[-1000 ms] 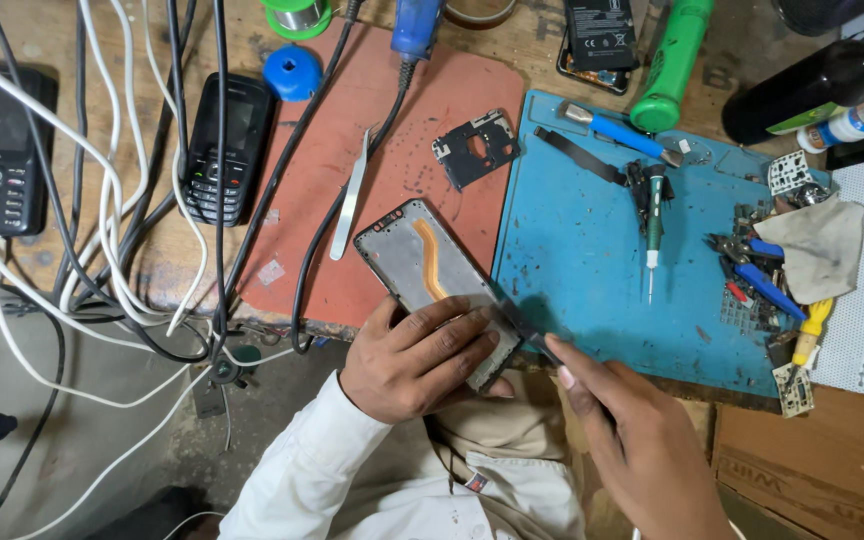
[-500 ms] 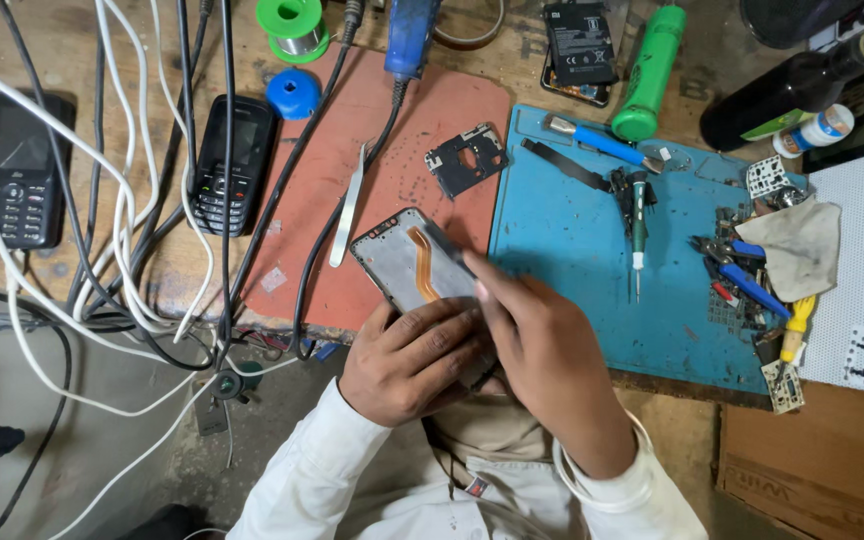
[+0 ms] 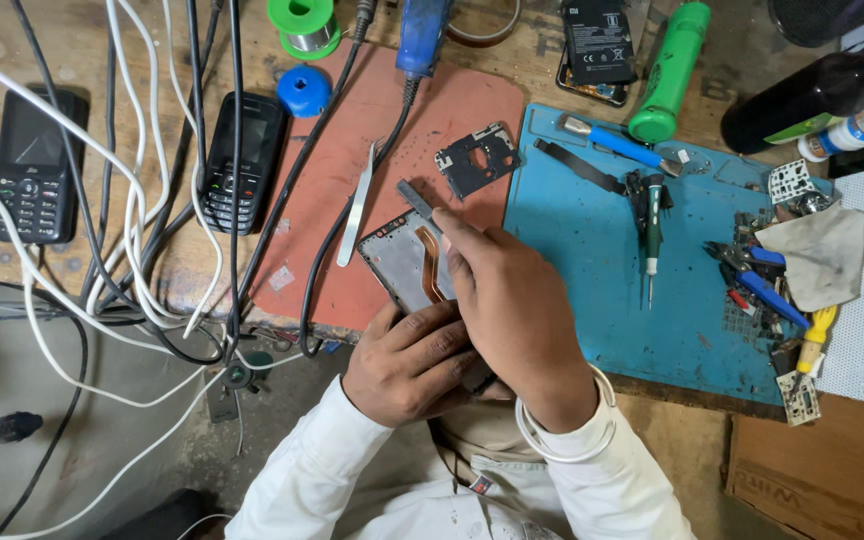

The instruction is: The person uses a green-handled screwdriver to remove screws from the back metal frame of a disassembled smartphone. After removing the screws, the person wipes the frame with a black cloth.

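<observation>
Here, at the far left of the wooden bench, a black keypad phone (image 3: 34,165) lies flat under a tangle of white and black cables (image 3: 142,200), and a second keypad phone (image 3: 242,160) lies just right of it. Above them sit a green spool of solder wire (image 3: 302,22) and a small blue cap (image 3: 304,92).

On the rust-red rubber mat (image 3: 472,110), flat steel tweezers (image 3: 357,203) lie beside a black cable. The left hand (image 3: 417,360) grips the lower end of an opened phone frame (image 3: 407,262), fingers curled shut around its edge; the frame sits tilted over the mat's front edge, showing a grey inner plate and an orange flex strip. The right hand (image 3: 512,310) lies across the frame's right side, its fingers pinched closed on a thin dark pry tool (image 3: 415,197) that touches the frame's top edge. Half a second ago that hand lay lower over the frame; a second ago it was off to the right, near the person's body.

A small black camera bracket (image 3: 479,158) rests at the red mat's right edge. On the blue silicone mat (image 3: 572,270) lie a black strip, a blue-handled tool (image 3: 617,143) and a slim green-banded screwdriver (image 3: 652,225). Further right are blue-handled pliers (image 3: 762,290), a crumpled grey cloth (image 3: 817,255) and a yellow-handled tool (image 3: 814,338). A black battery (image 3: 599,42) and a green cylinder (image 3: 670,68) lie above on the wood.
</observation>
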`<state>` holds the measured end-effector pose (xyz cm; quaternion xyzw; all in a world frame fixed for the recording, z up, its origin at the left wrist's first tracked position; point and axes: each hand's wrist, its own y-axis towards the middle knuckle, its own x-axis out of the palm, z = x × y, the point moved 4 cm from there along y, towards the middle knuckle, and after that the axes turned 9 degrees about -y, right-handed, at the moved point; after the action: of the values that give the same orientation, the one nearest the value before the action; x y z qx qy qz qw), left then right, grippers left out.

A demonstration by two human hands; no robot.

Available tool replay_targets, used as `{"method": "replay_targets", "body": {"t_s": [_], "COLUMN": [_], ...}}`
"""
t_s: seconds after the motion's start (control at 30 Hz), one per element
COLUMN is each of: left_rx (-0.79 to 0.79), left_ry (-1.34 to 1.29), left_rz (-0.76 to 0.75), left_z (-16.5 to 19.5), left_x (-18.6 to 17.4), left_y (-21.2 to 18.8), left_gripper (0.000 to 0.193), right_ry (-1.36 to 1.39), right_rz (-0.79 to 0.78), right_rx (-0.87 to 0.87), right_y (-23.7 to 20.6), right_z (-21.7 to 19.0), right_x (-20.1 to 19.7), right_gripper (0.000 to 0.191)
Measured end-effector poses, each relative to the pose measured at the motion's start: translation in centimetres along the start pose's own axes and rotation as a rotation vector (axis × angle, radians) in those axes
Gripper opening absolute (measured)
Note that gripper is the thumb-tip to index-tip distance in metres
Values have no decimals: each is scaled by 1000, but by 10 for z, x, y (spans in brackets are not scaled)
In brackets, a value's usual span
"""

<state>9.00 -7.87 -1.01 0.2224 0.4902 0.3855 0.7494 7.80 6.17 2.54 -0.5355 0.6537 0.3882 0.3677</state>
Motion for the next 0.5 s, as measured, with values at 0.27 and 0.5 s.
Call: {"method": "replay_targets", "body": {"t_s": [0.27, 0.5], "left_rx": [-23, -20], "left_ry": [72, 70], "left_rz": [-27, -24], "left_z": [0, -3], "left_x": [2, 5], "left_y": [0, 1], "left_gripper": [35, 32], "right_ry": [-16, 25], "right_rz": [-195, -99], "right_rx": [252, 149], "right_y": [-96, -42], "right_z": [46, 24], "right_x": [-39, -23], "right_gripper": [41, 35]}}
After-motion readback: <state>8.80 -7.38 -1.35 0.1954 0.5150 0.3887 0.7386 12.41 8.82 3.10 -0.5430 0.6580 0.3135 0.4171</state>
